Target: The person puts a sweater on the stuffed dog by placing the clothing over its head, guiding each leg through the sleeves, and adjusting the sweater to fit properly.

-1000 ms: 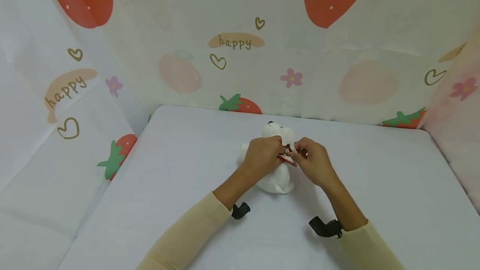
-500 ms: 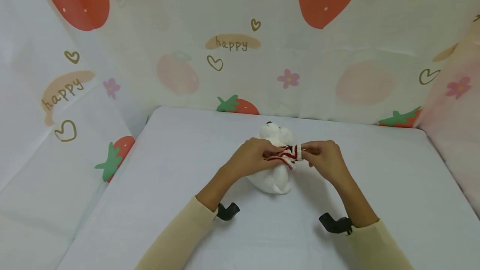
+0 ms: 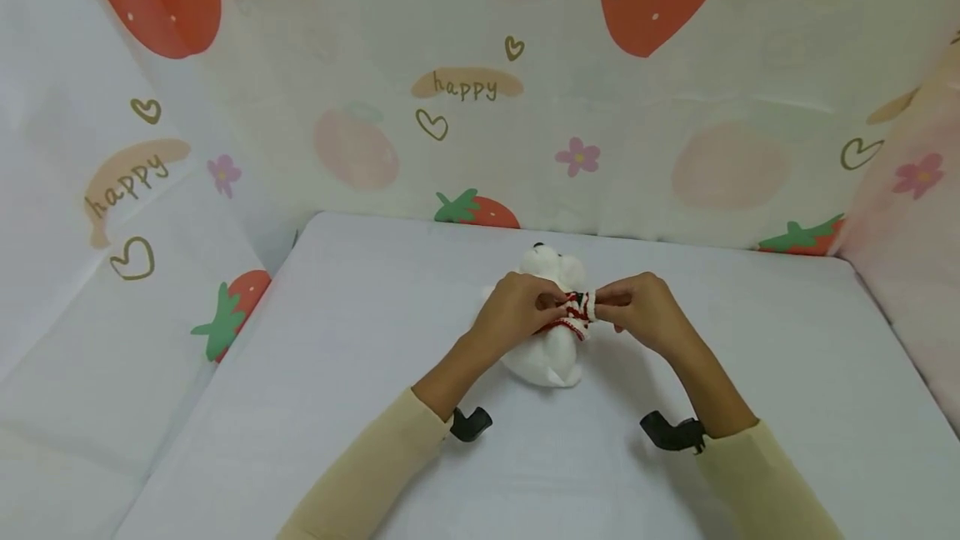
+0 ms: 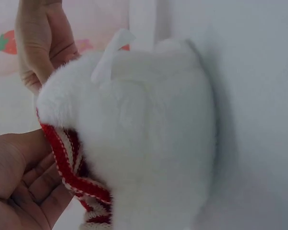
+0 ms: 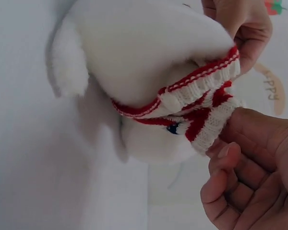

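A white plush animal [image 3: 551,361] with a dark nose lies on the table, a red-and-white striped knitted sweater [image 3: 576,325] around its upper body. My left hand [image 3: 517,307] pinches the sweater between thumb and fingers, over the toy's chest. On the other side, my right hand [image 3: 641,313] grips the white ribbed sleeve cuff [image 5: 212,132] by its edge. The right wrist view shows the red-trimmed hem [image 5: 201,81] spread over the white fur. In the left wrist view the plush body [image 4: 153,124] fills the middle, and my left fingers [image 4: 50,187] lie behind the knit.
The white table [image 3: 360,290] stretches around the toy. Behind it rises a cloth backdrop [image 3: 465,140] printed with strawberries, flowers and hearts. A black wrist mount [image 3: 472,424] sits at the left sleeve, another black mount [image 3: 673,432] at the right.
My right hand drew the sleeve cuff out to the right, then came slightly back left. My left hand turned from a closed fist over the chest to a pinch. The plush stays in place.
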`<state>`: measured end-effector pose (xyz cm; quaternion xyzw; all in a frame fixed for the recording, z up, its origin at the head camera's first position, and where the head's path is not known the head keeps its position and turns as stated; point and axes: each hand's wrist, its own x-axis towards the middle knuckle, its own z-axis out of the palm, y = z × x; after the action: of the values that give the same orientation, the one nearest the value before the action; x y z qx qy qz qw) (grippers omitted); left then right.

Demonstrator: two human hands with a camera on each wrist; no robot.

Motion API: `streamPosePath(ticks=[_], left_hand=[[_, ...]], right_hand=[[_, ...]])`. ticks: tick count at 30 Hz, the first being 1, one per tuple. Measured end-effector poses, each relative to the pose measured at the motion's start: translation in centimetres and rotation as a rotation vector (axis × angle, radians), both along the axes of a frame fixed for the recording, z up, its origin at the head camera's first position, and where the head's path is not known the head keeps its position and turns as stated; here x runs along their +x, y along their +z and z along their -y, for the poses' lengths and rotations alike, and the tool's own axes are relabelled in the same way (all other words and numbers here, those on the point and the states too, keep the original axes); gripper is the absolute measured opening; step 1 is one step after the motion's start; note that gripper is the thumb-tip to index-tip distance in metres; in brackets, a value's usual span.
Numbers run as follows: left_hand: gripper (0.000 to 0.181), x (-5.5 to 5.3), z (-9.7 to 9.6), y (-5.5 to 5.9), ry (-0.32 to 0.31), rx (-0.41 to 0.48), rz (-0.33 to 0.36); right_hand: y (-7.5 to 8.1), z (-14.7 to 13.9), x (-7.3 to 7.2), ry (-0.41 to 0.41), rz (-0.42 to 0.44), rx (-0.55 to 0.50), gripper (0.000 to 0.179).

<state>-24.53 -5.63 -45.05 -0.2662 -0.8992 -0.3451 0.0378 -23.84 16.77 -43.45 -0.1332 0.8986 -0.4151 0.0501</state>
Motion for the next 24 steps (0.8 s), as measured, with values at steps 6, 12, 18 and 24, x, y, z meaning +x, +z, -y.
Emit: streamPosePath(ticks=[6, 12, 18, 24], left_hand=[[0.01, -0.2, -0.4, -0.1, -0.015, 0.01, 0.024], [0.009, -0.2, -0.7, -0.3, -0.019, 0.014, 0.013], [0.011, -0.1, -0.9, -0.4, 0.002, 0.004, -0.005], [0.013, -0.3, 0.1, -0.4, -0.014, 0.205, -0.015]], right_hand=[[-0.2, 0.1, -0.1, 0.013, 0.053, -0.01, 0.023], [-0.3, 0.4, -0.4, 0.046, 0.092, 0.009, 0.029], [-0.4, 0.9, -0.5, 0.075, 0.085, 0.048, 0.027], [-0.7, 1.0, -0.8, 0.038, 0.081, 0.065, 0.025]])
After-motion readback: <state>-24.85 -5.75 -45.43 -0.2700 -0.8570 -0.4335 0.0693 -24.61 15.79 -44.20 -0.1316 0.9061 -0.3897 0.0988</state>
